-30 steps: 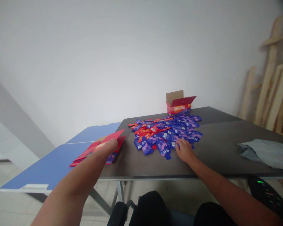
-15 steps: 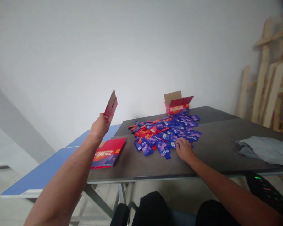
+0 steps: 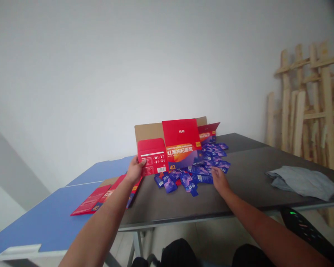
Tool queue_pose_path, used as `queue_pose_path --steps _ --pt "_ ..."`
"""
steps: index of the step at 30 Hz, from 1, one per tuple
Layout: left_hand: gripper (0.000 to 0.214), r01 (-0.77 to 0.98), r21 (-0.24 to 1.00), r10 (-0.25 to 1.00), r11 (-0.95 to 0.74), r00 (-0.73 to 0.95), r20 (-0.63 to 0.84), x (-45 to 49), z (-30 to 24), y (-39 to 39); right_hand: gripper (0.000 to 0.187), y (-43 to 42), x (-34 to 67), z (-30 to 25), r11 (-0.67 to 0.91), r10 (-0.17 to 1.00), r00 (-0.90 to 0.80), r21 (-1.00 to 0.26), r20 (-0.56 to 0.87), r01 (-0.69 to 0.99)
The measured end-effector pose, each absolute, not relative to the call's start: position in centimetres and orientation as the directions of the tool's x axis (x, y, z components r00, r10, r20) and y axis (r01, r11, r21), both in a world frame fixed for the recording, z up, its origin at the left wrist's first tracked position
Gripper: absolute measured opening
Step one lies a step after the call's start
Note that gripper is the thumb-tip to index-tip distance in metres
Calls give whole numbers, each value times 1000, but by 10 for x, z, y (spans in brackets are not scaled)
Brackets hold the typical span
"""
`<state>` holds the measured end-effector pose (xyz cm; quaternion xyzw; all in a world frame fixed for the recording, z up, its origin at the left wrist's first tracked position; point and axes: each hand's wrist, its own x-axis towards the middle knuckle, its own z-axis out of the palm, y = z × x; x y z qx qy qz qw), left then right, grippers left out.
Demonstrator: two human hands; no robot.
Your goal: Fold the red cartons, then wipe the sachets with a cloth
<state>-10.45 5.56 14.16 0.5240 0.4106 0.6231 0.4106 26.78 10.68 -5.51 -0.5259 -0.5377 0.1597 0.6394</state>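
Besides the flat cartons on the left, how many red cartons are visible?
2: the held carton, in the left hand, and the rear carton, partly hidden behind it. Others may be hidden.

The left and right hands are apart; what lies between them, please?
The head view shows a red cardboard carton, held by the left hand, and small blue pouches.

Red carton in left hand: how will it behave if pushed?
The carton is probably light: the left hand alone holds it by one end. Flat-sided, it looks fairly stiff, but may fold where its sides meet.
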Motion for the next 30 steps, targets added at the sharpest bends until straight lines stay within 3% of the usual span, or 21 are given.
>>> queue_pose_path --steps 5,16,22,30 --pt "54 -163 937 950 -310 -25 311 -86 109 61 59 100 272 -48 314 815 457 -934 356 168" --pt "53 -218 949 973 -228 -18 229 -67 87 65 59 88 273 -44 295 843 408 -935 351 195" --pt "53 -274 944 976 -182 63 206 -49 83 63 67 84 268 -43 303 865 334 -920 375 247" --pt "56 -313 929 965 -196 104 239 -22 80 68 88 93 269 -60 252 858 408 -948 312 196"
